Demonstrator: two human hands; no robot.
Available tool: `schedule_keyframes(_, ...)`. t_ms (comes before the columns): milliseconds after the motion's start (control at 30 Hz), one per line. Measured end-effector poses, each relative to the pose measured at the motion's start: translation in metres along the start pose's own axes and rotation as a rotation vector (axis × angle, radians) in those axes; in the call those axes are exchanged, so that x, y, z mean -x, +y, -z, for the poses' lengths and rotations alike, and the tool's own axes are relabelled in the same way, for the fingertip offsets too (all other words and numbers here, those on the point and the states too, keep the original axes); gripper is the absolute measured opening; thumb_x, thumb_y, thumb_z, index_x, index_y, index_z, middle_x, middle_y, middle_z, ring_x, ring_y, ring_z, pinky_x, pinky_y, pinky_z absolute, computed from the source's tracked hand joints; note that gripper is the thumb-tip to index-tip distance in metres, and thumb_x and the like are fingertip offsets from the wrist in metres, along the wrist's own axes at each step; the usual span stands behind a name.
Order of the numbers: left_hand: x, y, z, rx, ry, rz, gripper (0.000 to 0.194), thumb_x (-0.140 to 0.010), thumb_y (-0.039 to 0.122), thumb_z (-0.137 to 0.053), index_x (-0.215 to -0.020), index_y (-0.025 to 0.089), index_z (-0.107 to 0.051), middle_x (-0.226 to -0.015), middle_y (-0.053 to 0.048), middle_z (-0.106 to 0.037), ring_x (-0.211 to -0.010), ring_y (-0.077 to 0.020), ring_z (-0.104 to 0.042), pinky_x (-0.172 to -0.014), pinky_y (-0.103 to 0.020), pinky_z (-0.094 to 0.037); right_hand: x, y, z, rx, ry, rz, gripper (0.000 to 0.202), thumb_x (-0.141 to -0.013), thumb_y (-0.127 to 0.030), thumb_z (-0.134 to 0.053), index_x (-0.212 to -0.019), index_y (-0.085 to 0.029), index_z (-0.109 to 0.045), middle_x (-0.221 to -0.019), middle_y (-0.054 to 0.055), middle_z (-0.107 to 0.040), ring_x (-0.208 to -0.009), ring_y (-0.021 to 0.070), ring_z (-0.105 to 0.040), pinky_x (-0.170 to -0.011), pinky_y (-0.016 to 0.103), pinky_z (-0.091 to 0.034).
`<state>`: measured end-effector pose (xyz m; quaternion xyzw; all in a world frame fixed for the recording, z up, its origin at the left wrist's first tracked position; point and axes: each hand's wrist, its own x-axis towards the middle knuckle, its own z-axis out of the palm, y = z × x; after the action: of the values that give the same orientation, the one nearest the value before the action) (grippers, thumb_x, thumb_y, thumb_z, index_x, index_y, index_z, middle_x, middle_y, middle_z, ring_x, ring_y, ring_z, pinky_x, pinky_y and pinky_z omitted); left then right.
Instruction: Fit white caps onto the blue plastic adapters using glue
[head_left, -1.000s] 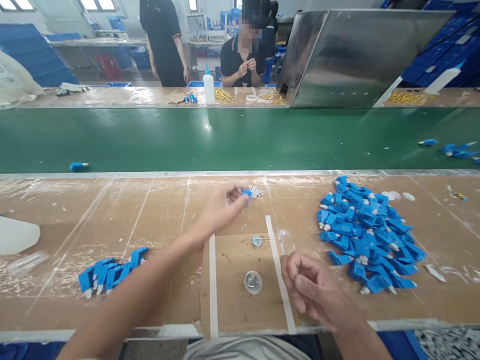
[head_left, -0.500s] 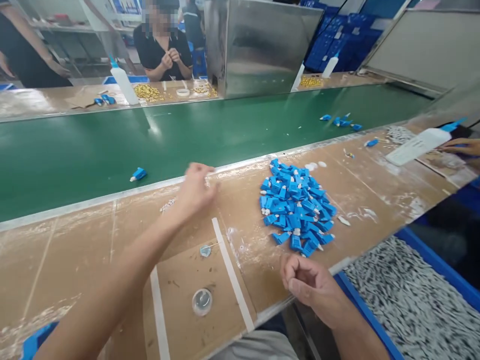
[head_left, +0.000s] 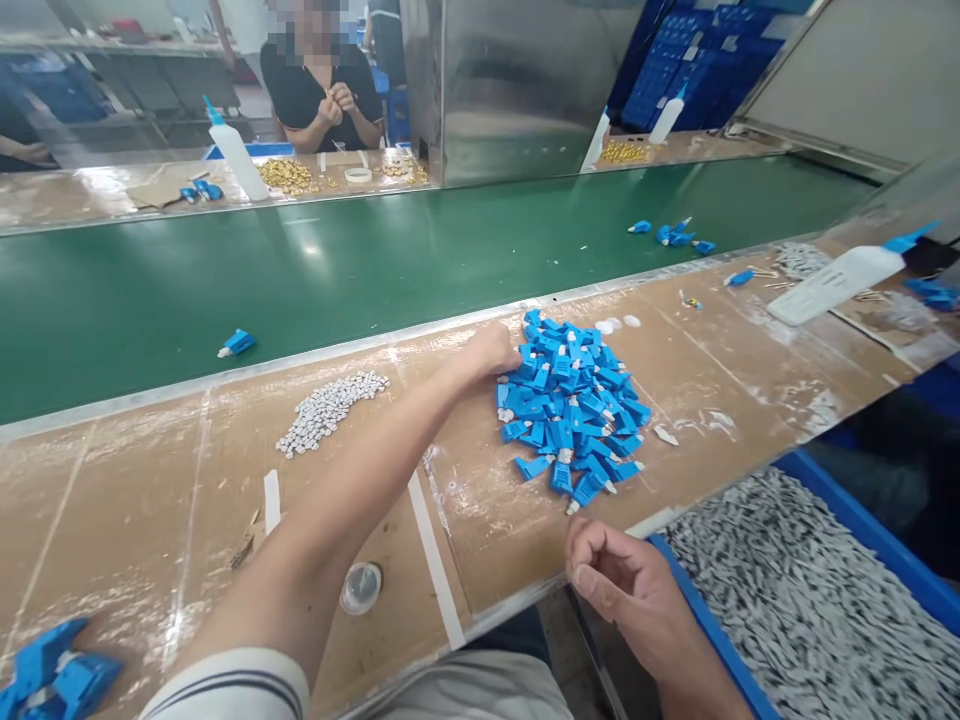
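Observation:
A heap of small blue plastic parts with white tips (head_left: pixel 574 405) lies on the cardboard-covered bench. At its upper left edge is my left hand (head_left: pixel 491 350), bent at the knuckles and touching the outer parts; its fingertips are hidden. My right hand (head_left: pixel 626 580) hovers over the bench's front edge, just below the heap. Its fingers are curled in towards the thumb, and anything between them is hidden. Left of my left forearm a patch of small pale grey pieces (head_left: pixel 330 410) is spread out. A small round clear dish (head_left: pixel 361 588) sits on the cardboard near me.
A green conveyor belt (head_left: pixel 375 260) runs behind the bench, carrying a few blue parts. To my right stands a blue bin (head_left: pixel 795 470) full of thin grey pieces. A white bottle (head_left: pixel 840 285) lies tilted at the right. Across the belt sits a co-worker (head_left: pixel 319 95).
My left hand has moved right, from above the bench to the heap's edge, uncovering the grey pieces. My right hand keeps its curled shape. The view has shifted slightly.

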<state>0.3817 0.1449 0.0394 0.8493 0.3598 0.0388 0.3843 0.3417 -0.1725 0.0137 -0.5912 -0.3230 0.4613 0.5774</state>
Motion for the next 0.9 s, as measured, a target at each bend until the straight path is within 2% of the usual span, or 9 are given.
schedule_keyframes(167,0.009,-0.004,0.005,0.017,0.073,-0.007,0.012,-0.062,0.017,-0.075,-0.058,0.012,-0.064,-0.076,-0.017,-0.072,-0.089,-0.0334,-0.068,-0.071,-0.034,-0.046,-0.002,0.001,0.001,0.011,-0.008,-0.023,0.032,-0.090,-0.046,-0.067,-0.077,-0.020,-0.054,-0.068,-0.004,-0.039,-0.060,0.0125,-0.031,-0.054,0.025,-0.027)
schedule_keyframes(300,0.040,-0.014,0.035,0.150,0.128,0.018,0.017,-0.071,0.021,-0.067,-0.057,0.013,-0.061,-0.069,-0.015,-0.068,-0.079,-0.0280,-0.067,-0.071,-0.035,-0.049,-0.002,-0.007,-0.013,0.045,-0.054,-0.014,0.031,-0.091,-0.045,-0.066,-0.077,-0.020,-0.055,-0.070,-0.003,-0.041,-0.062,0.0129,-0.035,-0.056,0.025,-0.031)
schedule_keyframes(367,0.072,-0.024,0.055,0.248,0.127,0.014,0.018,-0.077,0.023,-0.060,-0.062,0.013,-0.062,-0.070,-0.011,-0.066,-0.073,-0.0210,-0.066,-0.070,-0.032,-0.050,-0.005,-0.010,-0.028,0.072,-0.105,-0.014,0.032,-0.091,-0.045,-0.067,-0.076,-0.019,-0.055,-0.070,-0.003,-0.043,-0.063,0.0133,-0.037,-0.057,0.025,-0.033)
schedule_keyframes(467,0.144,-0.046,0.085,0.487,0.087,-0.033,0.016,-0.082,0.025,-0.056,-0.071,0.015,-0.061,-0.075,-0.005,-0.065,-0.069,-0.0125,-0.062,-0.071,-0.026,-0.052,-0.015,-0.009,-0.060,0.104,-0.184,-0.036,0.032,-0.091,-0.046,-0.067,-0.078,-0.018,-0.057,-0.070,-0.002,-0.046,-0.064,0.0134,-0.040,-0.057,0.025,-0.035)
schedule_keyframes(567,0.229,-0.075,0.100,0.990,0.025,-0.021,0.009,-0.078,0.023,-0.065,-0.078,0.014,-0.065,-0.072,-0.002,-0.060,-0.066,-0.0102,-0.058,-0.068,-0.022,-0.051,-0.032,-0.002,-0.096,0.143,-0.228,-0.045,0.029,-0.092,-0.046,-0.065,-0.086,-0.018,-0.062,-0.073,-0.002,-0.050,-0.065,0.0138,-0.044,-0.059,0.025,-0.037)
schedule_keyframes(667,0.300,-0.110,0.092,1.179,0.118,0.109,0.018,-0.079,0.025,-0.072,-0.093,0.014,-0.070,-0.076,-0.002,-0.062,-0.067,-0.0110,-0.058,-0.061,-0.021,-0.048,-0.049,0.006,-0.123,0.217,-0.228,0.006,0.030,-0.092,-0.046,-0.065,-0.098,-0.017,-0.067,-0.081,0.001,-0.056,-0.071,0.0155,-0.049,-0.064,0.027,-0.041)
schedule_keyframes(733,0.331,-0.133,0.076,1.283,0.171,0.175,0.021,-0.080,0.026,-0.073,-0.097,0.016,-0.070,-0.082,-0.003,-0.063,-0.071,-0.0122,-0.059,-0.061,-0.021,-0.047,-0.055,0.009,-0.133,0.269,-0.246,0.031,0.031,-0.091,-0.047,-0.066,-0.101,-0.018,-0.069,-0.084,0.001,-0.057,-0.072,0.0159,-0.051,-0.065,0.027,-0.041)
schedule_keyframes(800,0.350,-0.152,0.055,1.377,0.215,0.217,0.020,-0.082,0.028,-0.074,-0.097,0.016,-0.070,-0.084,-0.003,-0.062,-0.074,-0.0125,-0.060,-0.062,-0.020,-0.047,-0.056,0.012,-0.138,0.317,-0.278,0.027,0.031,-0.091,-0.048,-0.066,-0.099,-0.019,-0.071,-0.083,0.001,-0.056,-0.072,0.0160,-0.051,-0.065,0.027,-0.040)
schedule_keyframes(900,0.363,-0.170,0.029,1.474,0.256,0.245,0.021,-0.083,0.031,-0.075,-0.095,0.015,-0.069,-0.086,-0.003,-0.061,-0.075,-0.0127,-0.060,-0.062,-0.020,-0.048,-0.054,0.015,-0.142,0.360,-0.278,-0.003,0.031,-0.091,-0.049,-0.065,-0.096,-0.019,-0.071,-0.083,0.002,-0.058,-0.072,0.0168,-0.052,-0.065,0.028,-0.041)
